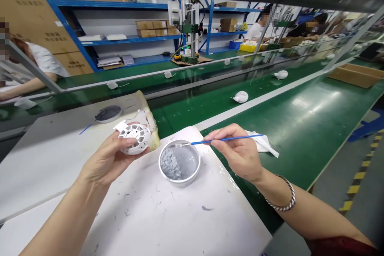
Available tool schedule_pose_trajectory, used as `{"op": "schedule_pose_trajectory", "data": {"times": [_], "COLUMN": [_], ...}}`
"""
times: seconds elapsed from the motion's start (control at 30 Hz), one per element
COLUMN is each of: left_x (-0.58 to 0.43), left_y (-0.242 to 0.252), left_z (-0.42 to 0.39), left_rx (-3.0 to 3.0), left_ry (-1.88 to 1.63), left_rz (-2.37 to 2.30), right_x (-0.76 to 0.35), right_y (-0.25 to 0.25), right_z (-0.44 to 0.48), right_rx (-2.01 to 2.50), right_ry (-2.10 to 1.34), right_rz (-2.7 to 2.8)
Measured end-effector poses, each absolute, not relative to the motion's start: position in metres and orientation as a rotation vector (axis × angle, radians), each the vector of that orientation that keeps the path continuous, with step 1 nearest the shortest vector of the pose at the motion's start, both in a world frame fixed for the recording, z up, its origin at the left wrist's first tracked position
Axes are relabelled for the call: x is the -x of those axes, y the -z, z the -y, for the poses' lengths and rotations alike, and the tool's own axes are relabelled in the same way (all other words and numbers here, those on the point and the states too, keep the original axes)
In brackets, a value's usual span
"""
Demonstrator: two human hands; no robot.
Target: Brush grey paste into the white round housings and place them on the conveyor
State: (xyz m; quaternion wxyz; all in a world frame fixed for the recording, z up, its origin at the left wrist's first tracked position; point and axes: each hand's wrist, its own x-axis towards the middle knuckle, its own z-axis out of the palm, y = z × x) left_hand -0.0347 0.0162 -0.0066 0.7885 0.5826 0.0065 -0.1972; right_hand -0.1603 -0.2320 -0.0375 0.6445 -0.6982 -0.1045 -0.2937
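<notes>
Two bare hands over a tin of gray paste (179, 163) on a white desk (168, 224).
The left hand (109, 156) curls around a round white vented plastic housing (135, 138), just left of the tin. The right hand (237, 152) pinches a thin blue brush (228, 140), which points left, its tip reaching over the tin's rim.

A factory floor, with a green conveyor belt (300, 144) and blue shelving (111, 5).

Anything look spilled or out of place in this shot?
Grey smears mark the white work board around the round dish of grey paste; they look like stray drips of that paste.
</notes>
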Motion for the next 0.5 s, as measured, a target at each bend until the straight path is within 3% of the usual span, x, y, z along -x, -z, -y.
{"op": "schedule_pose_trajectory", "data": {"times": [0.5], "left_x": [0.051], "left_y": [0.003], "left_z": [-0.027], "left_rx": [-1.068], "left_ry": [0.217], "left_rz": [-0.117], "right_x": [0.149], "right_y": [0.035], "right_z": [0.211], "right_rx": [1.931], "right_ry": [0.704], "right_rz": [0.415]}}
